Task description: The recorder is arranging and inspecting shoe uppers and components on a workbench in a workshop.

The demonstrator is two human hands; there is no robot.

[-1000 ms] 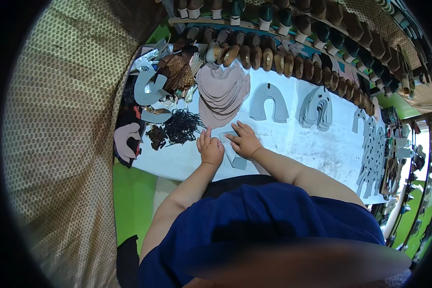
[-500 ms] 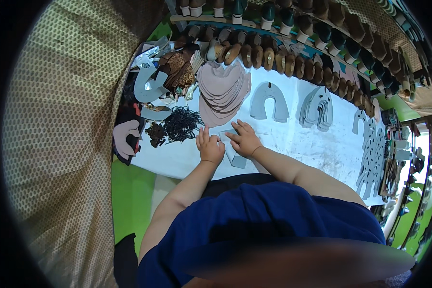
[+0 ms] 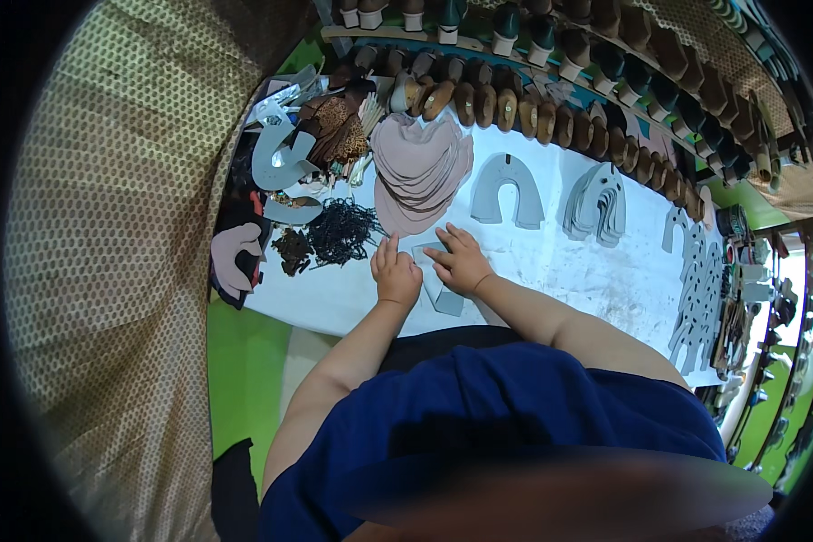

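Fingers of both hands lay flat, pressing a grey cut piece on the white table; nothing was gripped. Left hand covered its left end, right hand its upper edge. Hands and piece sat as half a second before. Just beyond the fingertips lay the pink stack, black tangle to the left.

Both hands cover most of the grey cut-out piece on the white table; beyond the table, the shoe row is partly cut off.
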